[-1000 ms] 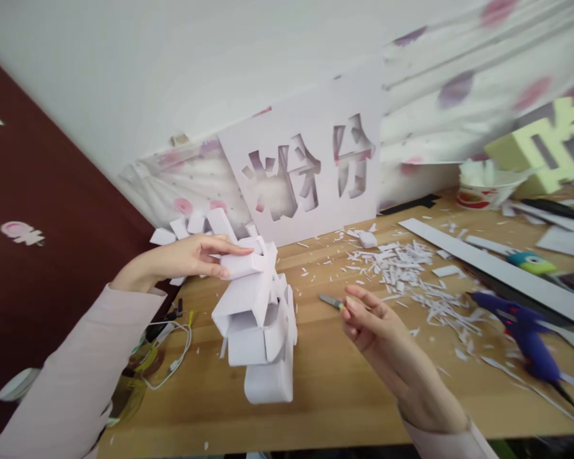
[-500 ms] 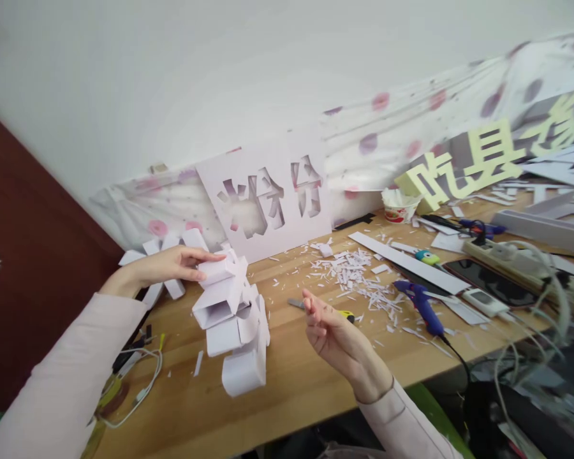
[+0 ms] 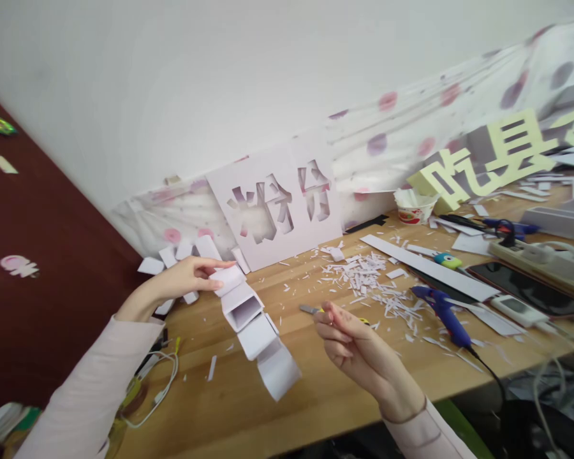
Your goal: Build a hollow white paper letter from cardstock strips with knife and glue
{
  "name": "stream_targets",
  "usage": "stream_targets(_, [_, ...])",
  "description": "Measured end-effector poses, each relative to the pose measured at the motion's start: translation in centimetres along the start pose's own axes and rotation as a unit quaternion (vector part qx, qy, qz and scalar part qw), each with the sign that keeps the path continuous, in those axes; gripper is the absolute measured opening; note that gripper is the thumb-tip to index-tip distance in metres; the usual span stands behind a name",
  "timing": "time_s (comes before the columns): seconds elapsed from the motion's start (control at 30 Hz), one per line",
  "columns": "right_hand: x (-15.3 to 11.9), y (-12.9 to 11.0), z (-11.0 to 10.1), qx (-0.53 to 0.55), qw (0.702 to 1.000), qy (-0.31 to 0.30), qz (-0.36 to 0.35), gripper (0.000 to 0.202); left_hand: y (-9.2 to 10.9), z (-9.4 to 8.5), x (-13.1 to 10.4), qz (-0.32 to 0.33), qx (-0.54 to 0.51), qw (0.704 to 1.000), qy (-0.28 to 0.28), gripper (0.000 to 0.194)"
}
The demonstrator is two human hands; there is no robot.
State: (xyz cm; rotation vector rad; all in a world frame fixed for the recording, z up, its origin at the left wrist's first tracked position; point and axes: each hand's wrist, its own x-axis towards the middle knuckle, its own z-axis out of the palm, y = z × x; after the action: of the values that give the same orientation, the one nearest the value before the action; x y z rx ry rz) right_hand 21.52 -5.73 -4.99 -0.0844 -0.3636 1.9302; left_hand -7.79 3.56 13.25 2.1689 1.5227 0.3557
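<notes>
A white three-dimensional character made of folded card (image 3: 256, 335) is tilted over the wooden table, with box-like parts joined in a row. My left hand (image 3: 194, 280) grips its upper end, thumb and fingers on opposite sides. To the right, my right hand (image 3: 351, 341) is raised with the fingers curled and the fingertips pressed together. Anything between those tips is too small to make out. Behind that hand lies a craft knife (image 3: 309, 309), its blade and bits of yellow handle showing.
A white board with cut-out characters (image 3: 258, 245) leans on the wall. Paper scraps (image 3: 363, 274) litter the table near a blue glue gun (image 3: 442, 315), a phone (image 3: 526, 287) and a power strip (image 3: 530, 258). White pieces (image 3: 208, 247) and a cable (image 3: 175, 370) are at left.
The white card character has turned in my left hand, its lower end swinging right and another side now facing me. The camera view has shifted left. My right hand stays pinched.
</notes>
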Motion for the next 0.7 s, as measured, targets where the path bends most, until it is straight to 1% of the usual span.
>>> stream_targets(0.07, [-0.1,-0.2,0.1,-0.01,1.0,-0.004,0.0,0.032,0.0,0.2,-0.2,-0.025,0.017,1.0,0.005,0.066])
stream_targets(0.13, [-0.3,-0.4,0.2,-0.018,1.0,-0.003,-0.007,0.033,0.3,0.6,-0.6,-0.046,0.035,0.998,0.018,0.07])
stream_targets(0.27, [-0.5,-0.7,0.4,-0.027,0.999,0.012,-0.032,0.035,1.4,1.8,-1.7,-0.074,0.075,0.993,0.053,0.073])
stream_targets(0.33, [-0.7,-0.9,0.6,-0.036,0.998,0.023,-0.045,0.032,2.1,2.3,-2.2,-0.082,0.09,0.99,0.068,0.073])
stream_targets(0.4, [-0.8,-1.1,0.6,-0.051,0.996,0.04,-0.058,0.028,2.6,2.6,-2.5,-0.083,0.097,0.989,0.074,0.068])
stream_targets(0.43, [-0.9,-1.2,0.5,-0.06,0.995,0.05,-0.066,0.031,2.9,2.7,-2.5,-0.081,0.098,0.989,0.073,0.062])
stream_targets(0.5, [-0.9,-1.4,0.4,-0.078,0.991,0.072,-0.08,0.042,3.2,2.8,-2.5,-0.077,0.097,0.99,0.067,0.054])
stream_targets(0.6, [-1.1,-1.5,0.2,-0.102,0.987,0.091,-0.084,0.061,3.5,2.6,-2.3,-0.076,0.096,0.991,0.058,0.048])
stream_targets(0.63, [-1.2,-1.6,0.3,-0.107,0.987,0.092,-0.082,0.06,3.5,2.4,-2.2,-0.077,0.095,0.991,0.053,0.046])
stream_targets(0.7, [-1.4,-1.6,0.4,-0.108,0.987,0.091,-0.075,0.048,3.4,2.0,-2.0,-0.08,0.091,0.992,0.043,0.044])
